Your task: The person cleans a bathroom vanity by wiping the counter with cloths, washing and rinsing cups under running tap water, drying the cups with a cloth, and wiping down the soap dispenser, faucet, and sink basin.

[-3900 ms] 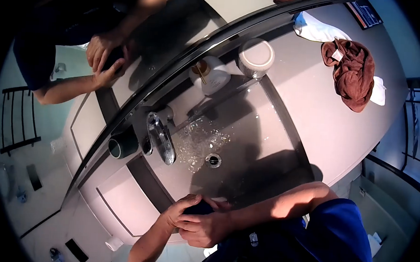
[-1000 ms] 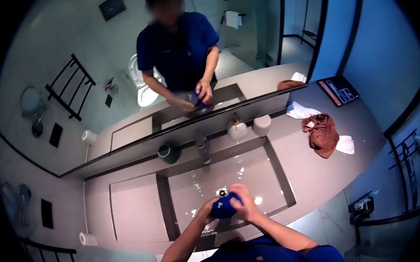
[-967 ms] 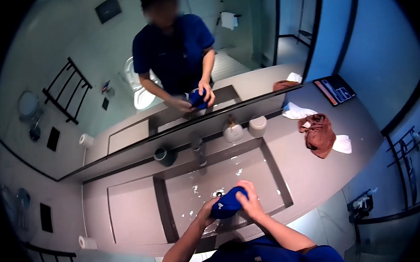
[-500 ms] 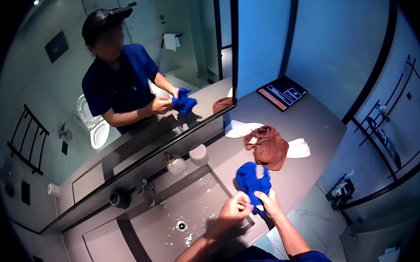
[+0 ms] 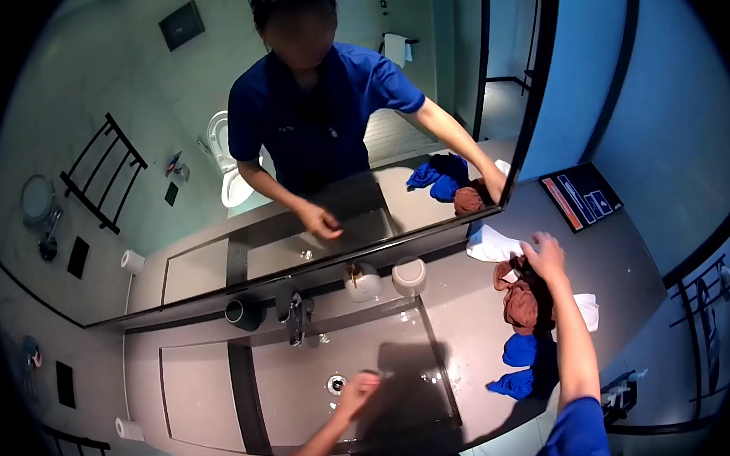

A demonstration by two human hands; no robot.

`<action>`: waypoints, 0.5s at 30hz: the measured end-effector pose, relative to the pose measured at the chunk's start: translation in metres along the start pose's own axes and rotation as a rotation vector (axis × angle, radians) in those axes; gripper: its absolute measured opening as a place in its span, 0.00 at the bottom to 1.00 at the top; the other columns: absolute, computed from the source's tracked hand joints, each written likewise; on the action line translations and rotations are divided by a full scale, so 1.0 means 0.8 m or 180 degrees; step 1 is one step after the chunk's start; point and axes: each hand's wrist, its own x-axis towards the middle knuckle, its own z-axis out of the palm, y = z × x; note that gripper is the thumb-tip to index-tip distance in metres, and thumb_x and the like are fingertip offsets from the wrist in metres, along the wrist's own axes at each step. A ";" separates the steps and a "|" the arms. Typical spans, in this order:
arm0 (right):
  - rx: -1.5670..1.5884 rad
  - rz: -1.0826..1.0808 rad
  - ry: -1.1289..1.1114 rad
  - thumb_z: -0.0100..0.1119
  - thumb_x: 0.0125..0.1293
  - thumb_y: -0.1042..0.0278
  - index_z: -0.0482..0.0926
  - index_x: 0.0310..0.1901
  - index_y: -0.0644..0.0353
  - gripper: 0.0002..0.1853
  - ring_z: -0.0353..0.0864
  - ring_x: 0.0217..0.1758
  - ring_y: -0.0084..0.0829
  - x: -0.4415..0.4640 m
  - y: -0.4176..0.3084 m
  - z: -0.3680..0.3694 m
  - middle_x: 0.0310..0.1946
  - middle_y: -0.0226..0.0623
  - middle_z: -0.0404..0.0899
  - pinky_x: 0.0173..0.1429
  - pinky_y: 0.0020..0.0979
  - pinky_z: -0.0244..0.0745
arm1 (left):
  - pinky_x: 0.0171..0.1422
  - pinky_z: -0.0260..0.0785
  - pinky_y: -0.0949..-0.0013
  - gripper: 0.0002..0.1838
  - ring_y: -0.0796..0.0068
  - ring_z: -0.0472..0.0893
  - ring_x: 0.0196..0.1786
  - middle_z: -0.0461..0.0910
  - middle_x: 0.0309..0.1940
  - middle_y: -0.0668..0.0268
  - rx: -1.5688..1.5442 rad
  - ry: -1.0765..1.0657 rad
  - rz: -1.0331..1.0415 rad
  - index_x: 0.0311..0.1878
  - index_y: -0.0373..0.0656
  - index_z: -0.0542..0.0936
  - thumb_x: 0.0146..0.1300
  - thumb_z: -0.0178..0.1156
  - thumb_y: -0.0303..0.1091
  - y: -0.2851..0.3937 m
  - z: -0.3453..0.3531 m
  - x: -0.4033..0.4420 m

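Note:
My right hand reaches across the counter, fingers apart, at the edge of a white cloth. Whether the fingertips touch the cloth cannot be told. Beneath my right wrist lies a crumpled brown cloth, with another white cloth sticking out to its right. A bunched blue cloth rests nearer me on the counter, partly in my forearm's shadow. Over the sink basin, my left hand is closed, its fingers curled in. A pinkish spot shows at its fingertips; what it holds, if anything, cannot be made out.
A faucet, a dark cup, a soap dispenser and a pale round container line the back of the sink. A large mirror rises behind them. A black sign board lies at the counter's far end.
The blue cloth has left my hands and lies on the counter. My right hand has moved forward to the white cloth; my left hand has moved over the basin. The view has shifted.

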 end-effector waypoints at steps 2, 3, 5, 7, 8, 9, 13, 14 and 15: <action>-0.1574 0.0411 -0.0510 0.63 0.57 0.44 0.79 0.55 0.58 0.31 0.77 0.60 0.49 0.037 0.001 0.058 0.56 0.48 0.78 0.63 0.46 0.71 | 0.46 0.77 0.72 0.09 0.76 0.83 0.41 0.83 0.38 0.64 0.0037 0.0707 -0.0168 0.46 0.38 0.79 0.66 0.60 0.31 0.001 -0.083 -0.023; -0.1630 0.1006 -0.1650 0.63 0.56 0.43 0.77 0.59 0.56 0.33 0.74 0.64 0.49 0.054 -0.019 0.059 0.59 0.49 0.76 0.65 0.48 0.70 | 0.50 0.77 0.71 0.08 0.75 0.83 0.41 0.83 0.37 0.63 -0.0247 0.1062 -0.0278 0.44 0.37 0.78 0.64 0.60 0.28 -0.004 -0.121 -0.039; -0.1355 0.1228 -0.1426 0.61 0.58 0.53 0.80 0.55 0.58 0.25 0.77 0.62 0.51 0.071 0.007 0.109 0.56 0.50 0.79 0.63 0.48 0.73 | 0.52 0.76 0.70 0.12 0.73 0.82 0.42 0.82 0.39 0.62 0.0410 0.2069 -0.0244 0.47 0.36 0.77 0.61 0.62 0.25 0.032 -0.179 -0.051; -0.1133 0.0930 -0.0740 0.61 0.59 0.56 0.82 0.50 0.63 0.21 0.81 0.56 0.52 0.102 0.064 0.140 0.51 0.52 0.82 0.58 0.46 0.76 | 0.56 0.74 0.65 0.21 0.66 0.80 0.49 0.78 0.48 0.56 0.0653 0.2624 0.0130 0.52 0.34 0.73 0.57 0.67 0.29 0.008 -0.261 -0.049; -0.0934 0.0867 -0.0220 0.58 0.62 0.59 0.83 0.43 0.61 0.15 0.83 0.45 0.51 0.123 0.107 0.145 0.44 0.53 0.83 0.50 0.48 0.78 | 0.60 0.72 0.62 0.28 0.62 0.78 0.53 0.75 0.53 0.53 0.1029 0.2939 -0.0014 0.56 0.34 0.70 0.55 0.70 0.33 0.026 -0.285 -0.042; -0.0098 0.1215 0.0069 0.59 0.63 0.50 0.81 0.46 0.68 0.25 0.81 0.54 0.53 0.125 0.087 0.096 0.44 0.59 0.82 0.55 0.49 0.75 | 0.63 0.70 0.60 0.35 0.59 0.76 0.58 0.71 0.57 0.50 0.1398 0.3169 -0.0162 0.60 0.34 0.68 0.53 0.73 0.38 0.047 -0.304 -0.022; -0.0507 0.0765 0.1311 0.45 0.75 0.44 0.74 0.57 0.71 0.31 0.78 0.54 0.58 0.172 0.234 -0.035 0.49 0.64 0.78 0.57 0.48 0.71 | 0.65 0.67 0.54 0.52 0.47 0.71 0.63 0.66 0.62 0.45 0.2104 0.3245 0.0077 0.67 0.32 0.60 0.46 0.78 0.47 0.072 -0.332 0.060; -0.0749 -0.0378 0.1929 0.44 0.77 0.50 0.74 0.55 0.72 0.27 0.79 0.52 0.56 0.163 0.247 -0.088 0.49 0.61 0.80 0.57 0.44 0.71 | 0.65 0.67 0.53 0.54 0.44 0.70 0.63 0.65 0.62 0.44 0.2442 0.3133 0.0036 0.68 0.31 0.58 0.44 0.79 0.48 0.068 -0.334 0.077; -0.0802 0.0044 0.1980 0.44 0.78 0.54 0.74 0.55 0.72 0.24 0.78 0.52 0.53 0.125 0.190 -0.135 0.48 0.60 0.80 0.57 0.42 0.70 | 0.65 0.67 0.53 0.54 0.44 0.70 0.63 0.65 0.62 0.44 0.2393 0.3072 0.0078 0.68 0.31 0.58 0.44 0.79 0.48 0.064 -0.336 0.092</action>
